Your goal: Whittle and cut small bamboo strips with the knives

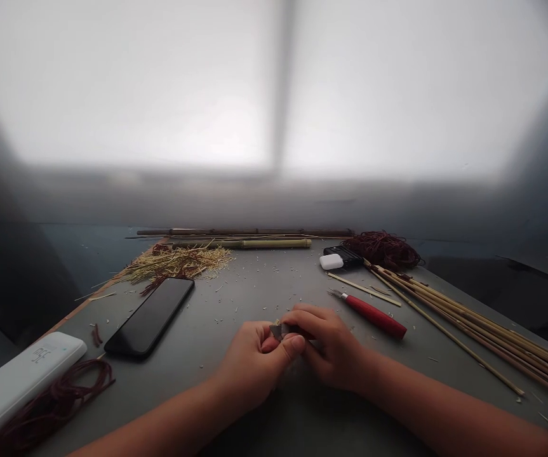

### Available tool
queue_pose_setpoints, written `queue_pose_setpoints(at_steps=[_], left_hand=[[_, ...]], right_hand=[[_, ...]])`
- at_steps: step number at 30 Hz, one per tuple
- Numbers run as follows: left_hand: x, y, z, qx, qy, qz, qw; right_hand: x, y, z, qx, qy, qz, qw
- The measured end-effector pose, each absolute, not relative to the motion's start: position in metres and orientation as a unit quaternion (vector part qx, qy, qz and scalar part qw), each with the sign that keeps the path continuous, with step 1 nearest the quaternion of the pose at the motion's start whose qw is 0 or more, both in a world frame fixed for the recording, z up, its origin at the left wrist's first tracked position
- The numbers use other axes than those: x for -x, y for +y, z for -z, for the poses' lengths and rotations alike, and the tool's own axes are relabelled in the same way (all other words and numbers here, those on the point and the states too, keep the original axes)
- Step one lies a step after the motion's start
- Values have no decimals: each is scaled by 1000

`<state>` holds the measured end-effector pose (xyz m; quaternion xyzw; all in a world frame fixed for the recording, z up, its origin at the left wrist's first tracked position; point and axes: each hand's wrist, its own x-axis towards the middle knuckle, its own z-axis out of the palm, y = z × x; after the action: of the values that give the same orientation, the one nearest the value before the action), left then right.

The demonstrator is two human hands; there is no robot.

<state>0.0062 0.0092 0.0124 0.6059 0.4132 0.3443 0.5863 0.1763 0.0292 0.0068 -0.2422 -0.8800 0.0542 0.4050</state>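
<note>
My left hand (254, 363) and my right hand (331, 343) meet low in the middle of the head view, just above the table. Fingers curled, the right hand grips a small grey metal blade (277, 331), whose pointed end faces left. My left hand is closed too, its thumb stretched towards the right fingers. A tiny pale tip shows beside the blade at the left fingertips; the rest of what the left hand holds is hidden. To the right of my hands lies a red-handled carving tool (376, 316) with a thin metal tip.
Long thin bamboo sticks (474, 324) lie along the right. Behind them are dark red cord (383, 249) and a white case (331, 261). Shavings (183, 263) and bamboo canes (274, 244) lie at the back. A phone (152, 317) and white power bank (30, 381) are left.
</note>
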Motion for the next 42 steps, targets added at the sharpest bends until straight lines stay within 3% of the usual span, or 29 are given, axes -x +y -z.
queue_pose_setpoints(at_steps=[13, 24, 32, 42], left_hand=[[-11, 7, -1, -555, 440, -405, 579], [-5, 8, -7, -616, 414, -350, 572], [-9, 6, -8, -573, 443, -373, 580], [-10, 9, 1, -562, 420, -402, 588]], right_hand=[[-174, 34, -6, 277, -860, -44, 428], [-182, 33, -15, 214, -907, -109, 346], [-178, 31, -8, 232, -882, -58, 407], [-174, 32, -8, 271, -867, -46, 415]])
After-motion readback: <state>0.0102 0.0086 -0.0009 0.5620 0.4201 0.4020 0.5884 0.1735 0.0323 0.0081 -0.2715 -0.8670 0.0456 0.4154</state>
